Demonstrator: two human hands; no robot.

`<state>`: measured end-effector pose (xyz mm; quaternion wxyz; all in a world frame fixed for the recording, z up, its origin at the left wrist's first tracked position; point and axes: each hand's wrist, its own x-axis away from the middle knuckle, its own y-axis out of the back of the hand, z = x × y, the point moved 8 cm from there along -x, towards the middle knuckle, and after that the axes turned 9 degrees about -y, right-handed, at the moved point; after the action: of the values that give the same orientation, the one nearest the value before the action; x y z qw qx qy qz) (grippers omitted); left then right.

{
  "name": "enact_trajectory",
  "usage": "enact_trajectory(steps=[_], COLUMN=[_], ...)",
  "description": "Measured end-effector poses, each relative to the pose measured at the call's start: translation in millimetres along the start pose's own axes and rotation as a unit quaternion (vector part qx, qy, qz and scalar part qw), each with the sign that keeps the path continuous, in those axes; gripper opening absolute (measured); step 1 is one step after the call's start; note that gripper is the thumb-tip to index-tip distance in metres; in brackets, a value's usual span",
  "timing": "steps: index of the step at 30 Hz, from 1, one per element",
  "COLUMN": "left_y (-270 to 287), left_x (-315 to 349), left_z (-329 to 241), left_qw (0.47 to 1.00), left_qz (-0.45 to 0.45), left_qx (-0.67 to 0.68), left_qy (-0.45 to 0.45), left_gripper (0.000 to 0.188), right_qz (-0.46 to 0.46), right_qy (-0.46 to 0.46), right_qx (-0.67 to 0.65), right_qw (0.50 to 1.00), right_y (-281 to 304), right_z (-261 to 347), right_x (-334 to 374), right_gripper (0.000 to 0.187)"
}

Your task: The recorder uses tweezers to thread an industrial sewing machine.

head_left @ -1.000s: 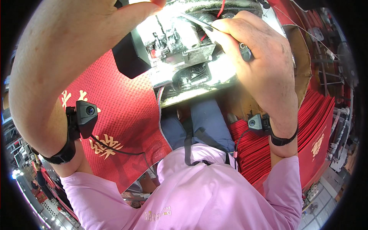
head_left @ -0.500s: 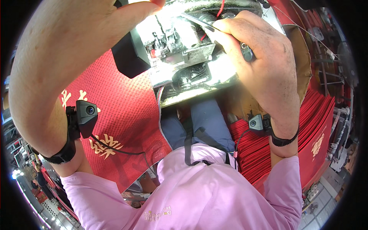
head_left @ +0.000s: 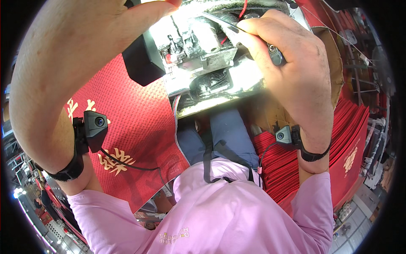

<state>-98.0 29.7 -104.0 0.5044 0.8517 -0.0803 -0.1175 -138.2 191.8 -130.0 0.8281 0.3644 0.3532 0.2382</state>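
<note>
In my right hand (head_left: 292,51) is a slim tool with a silver shaft (head_left: 218,19) and a dark rounded handle end (head_left: 277,55). The fingers close round it, and its shaft slants up and left over a brightly lit machine (head_left: 215,61) that looks like a sewing machine. My left hand (head_left: 148,12) reaches in at the top left over the machine. Its thumb shows in part; the other fingers lie beyond the upper edge or in glare, so its grip is hidden. Red thread (head_left: 243,9) runs down into the machine. Strong light washes out the tool's tip.
A red textured mat (head_left: 139,122) with gold characters lies at the left, beside a black box-shaped part (head_left: 144,63). At the right stand a stack of red mats (head_left: 334,144) and a piece of brown cardboard (head_left: 336,63). Camera straps with cables circle both wrists.
My right hand has shifted very slightly to the right with the tool. My left hand stays nearly still, and the machine and mats look the same.
</note>
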Motion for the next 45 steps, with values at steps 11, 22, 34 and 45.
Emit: enact_trajectory(steps=[11,22,34,45], left_y=[-1,-2,3,6], left_x=[1,0,-8,-11], left_z=[2,2,-9,-19], left_qw=[1.0,1.0,1.0,0.999], left_qz=[0.001,0.006,0.015,0.02], left_qx=[0.007,0.014,0.008,0.007], left_qy=[-0.001,-0.004,-0.02,-0.032], left_gripper=[0.012,0.012,0.012,0.012], right_qz=[0.04,-0.047,0.001,0.057], right_qy=[0.022,0.12,0.031,-0.301], right_qx=[0.072,0.087,-0.093,-0.415], right_qw=[0.996,0.988,0.995,0.857], right_y=[2,5,29,3], right_z=[13,14,1,-26], right_x=[-6,1,9,9], right_gripper=[0.016,0.016,0.014,0.019])
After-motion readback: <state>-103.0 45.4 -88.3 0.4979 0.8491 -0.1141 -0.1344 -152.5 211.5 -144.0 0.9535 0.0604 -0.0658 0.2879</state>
